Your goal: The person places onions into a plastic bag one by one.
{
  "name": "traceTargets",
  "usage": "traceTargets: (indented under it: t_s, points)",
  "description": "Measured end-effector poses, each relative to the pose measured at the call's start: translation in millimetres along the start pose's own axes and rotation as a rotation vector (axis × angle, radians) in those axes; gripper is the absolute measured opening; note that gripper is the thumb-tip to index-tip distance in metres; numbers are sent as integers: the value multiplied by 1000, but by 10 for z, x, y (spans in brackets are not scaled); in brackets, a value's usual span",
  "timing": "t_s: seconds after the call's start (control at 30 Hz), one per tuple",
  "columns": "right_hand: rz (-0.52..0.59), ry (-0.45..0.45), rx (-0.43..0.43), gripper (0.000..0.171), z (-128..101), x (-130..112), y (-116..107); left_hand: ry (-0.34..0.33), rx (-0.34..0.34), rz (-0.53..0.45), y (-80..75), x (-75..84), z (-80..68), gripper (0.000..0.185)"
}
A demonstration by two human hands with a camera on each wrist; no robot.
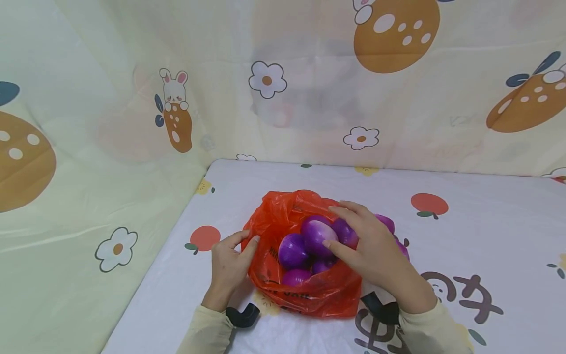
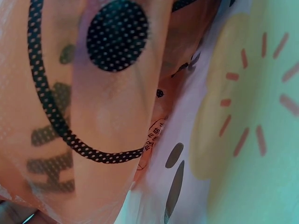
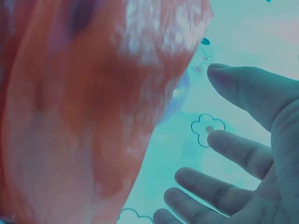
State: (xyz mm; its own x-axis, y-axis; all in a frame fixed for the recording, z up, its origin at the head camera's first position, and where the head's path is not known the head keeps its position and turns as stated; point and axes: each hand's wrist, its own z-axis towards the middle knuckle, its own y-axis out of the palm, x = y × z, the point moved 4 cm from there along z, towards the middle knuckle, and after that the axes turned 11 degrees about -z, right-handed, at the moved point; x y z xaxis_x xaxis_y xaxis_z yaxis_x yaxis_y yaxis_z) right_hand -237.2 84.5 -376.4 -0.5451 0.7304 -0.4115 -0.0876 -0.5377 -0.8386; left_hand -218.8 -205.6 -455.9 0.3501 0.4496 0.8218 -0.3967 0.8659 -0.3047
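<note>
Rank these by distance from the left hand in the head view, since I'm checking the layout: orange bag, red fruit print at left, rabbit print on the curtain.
1. orange bag, touching the left hand.
2. red fruit print, just left.
3. rabbit print, far back.

Your two bare hands, the left hand [image 1: 230, 263] and the right hand [image 1: 376, 248], emerge from pale cream long sleeves [image 1: 208, 332] with soft ribbed cuffs. A black strap-mounted wrist camera bracket [image 1: 242, 315] sits at each cuff, the right one [image 1: 381, 309] a dark angular clasp. No rings or gloves show.
</note>
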Motion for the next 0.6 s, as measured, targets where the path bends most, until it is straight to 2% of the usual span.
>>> traceTargets:
  t_s: [0.17, 0.43, 0.6]
  points:
    - [-41, 47, 0, 62, -38, 116, -64, -6, -4, -5, 6, -1, -5, 21]
    - [-76, 143, -12, 64, -160, 435, -122, -20, -5, -13, 11, -4, -6, 22]
    - [-92, 243, -98, 71, -240, 622, -95, -28, -4, -16, 12, 2, -5, 21]
